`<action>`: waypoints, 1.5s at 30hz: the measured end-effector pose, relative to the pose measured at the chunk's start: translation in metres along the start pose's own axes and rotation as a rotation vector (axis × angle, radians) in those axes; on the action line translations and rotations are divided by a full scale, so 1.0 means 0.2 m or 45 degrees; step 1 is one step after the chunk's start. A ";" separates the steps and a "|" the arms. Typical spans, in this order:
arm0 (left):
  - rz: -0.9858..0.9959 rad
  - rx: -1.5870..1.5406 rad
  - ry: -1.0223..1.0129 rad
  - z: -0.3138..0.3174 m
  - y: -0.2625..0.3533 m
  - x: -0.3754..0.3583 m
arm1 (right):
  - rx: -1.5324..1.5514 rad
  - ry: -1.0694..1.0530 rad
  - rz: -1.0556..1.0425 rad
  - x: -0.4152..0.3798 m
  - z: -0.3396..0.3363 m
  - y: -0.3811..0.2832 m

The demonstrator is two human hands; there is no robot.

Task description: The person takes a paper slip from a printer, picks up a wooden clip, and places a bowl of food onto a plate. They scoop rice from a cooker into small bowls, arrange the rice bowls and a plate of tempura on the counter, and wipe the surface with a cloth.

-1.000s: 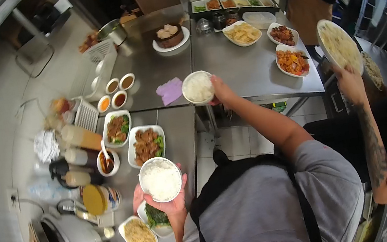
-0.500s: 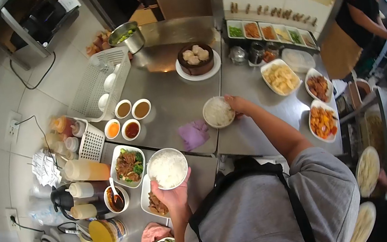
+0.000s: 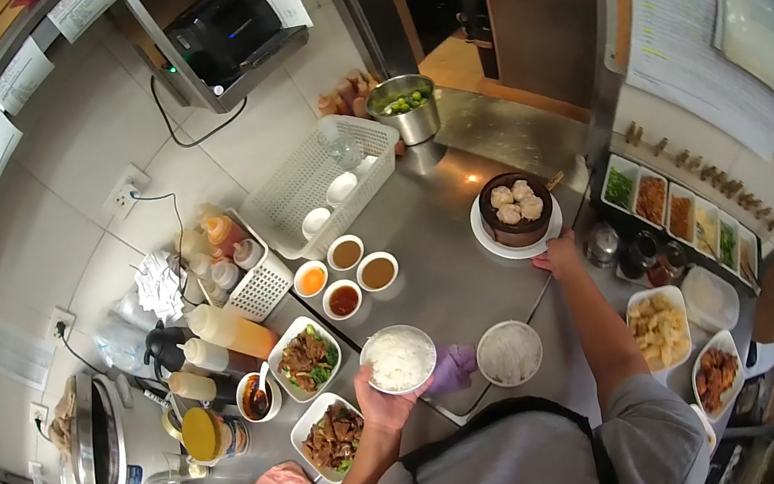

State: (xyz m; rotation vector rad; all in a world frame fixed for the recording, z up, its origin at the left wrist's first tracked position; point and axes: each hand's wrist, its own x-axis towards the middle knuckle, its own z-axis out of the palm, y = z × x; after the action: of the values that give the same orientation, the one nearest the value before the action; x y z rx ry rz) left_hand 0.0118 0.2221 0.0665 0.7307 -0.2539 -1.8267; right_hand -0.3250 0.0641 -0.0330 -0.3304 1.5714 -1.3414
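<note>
My left hand (image 3: pixel 394 403) is wrapped round a white bowl of rice (image 3: pixel 401 358), held level above the counter. A second bowl of rice (image 3: pixel 509 353) stands on the steel counter to its right, with a crumpled purple cloth (image 3: pixel 454 367) between the two. Farther off, my right hand (image 3: pixel 559 255) closes on the near right rim of a white plate (image 3: pixel 481 235). On that plate sits a dark round steamer basket (image 3: pixel 517 231) with several dumplings (image 3: pixel 520 202). The fingers under the plate's rim are partly hidden.
Small sauce cups (image 3: pixel 344 299) stand left of centre, near a perforated white basket (image 3: pixel 281 213). Dishes of meat and greens (image 3: pixel 305 358) line the left. A topping tray (image 3: pixel 679 214), jars (image 3: pixel 602 244) and a dish of pale yellow pieces (image 3: pixel 659 329) are at right.
My right hand has left the second rice bowl, now standing on the counter, and reached forward to the steamer's plate. My left hand still holds its bowl. The camera view has turned.
</note>
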 end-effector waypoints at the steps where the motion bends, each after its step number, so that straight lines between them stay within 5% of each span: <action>1: -0.011 0.016 -0.016 0.01 0.00 0.03 | -0.006 -0.015 -0.063 0.02 0.03 -0.02; 12: -0.064 0.042 0.013 -0.08 -0.05 0.24 | 0.074 -0.167 -0.084 0.39 0.42 -0.17; 20: -0.052 0.133 -0.034 -0.09 -0.12 0.42 | -1.209 -0.584 -0.031 -0.01 0.05 -0.20; 21: -0.059 0.123 -0.073 -0.10 -0.13 0.44 | -1.309 -0.875 -0.375 0.05 -0.11 -0.05; 23: -0.074 0.102 -0.052 -0.05 -0.15 0.49 | -1.528 -1.110 -0.485 -0.08 -0.27 0.04; 26: -0.056 0.095 -0.082 -0.04 -0.19 0.61 | -0.922 -0.997 0.420 -0.50 -0.37 -0.02; 28: -0.069 0.106 -0.101 -0.02 -0.20 0.68 | -0.625 -1.017 0.466 -0.67 -0.40 0.07; 34: -0.106 0.227 0.045 -0.02 -0.23 0.81 | -0.396 -0.919 0.297 -0.80 -0.33 0.24; 40: 0.159 0.962 0.529 -0.08 -0.25 0.83 | -0.468 -0.715 0.073 -0.74 -0.26 0.25; 44: 0.041 0.882 0.522 -0.09 -0.18 0.77 | -0.590 -0.573 -0.226 -0.55 -0.24 0.20; 45: 0.019 0.919 0.489 -0.11 -0.17 0.77 | -0.512 -0.531 -0.130 -0.52 -0.21 0.16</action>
State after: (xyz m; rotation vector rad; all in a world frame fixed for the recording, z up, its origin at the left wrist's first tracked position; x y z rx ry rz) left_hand -0.0341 0.0979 -0.0236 1.5493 -0.6741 -1.5251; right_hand -0.2981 0.1762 -0.0140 -0.8891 1.4681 -0.9424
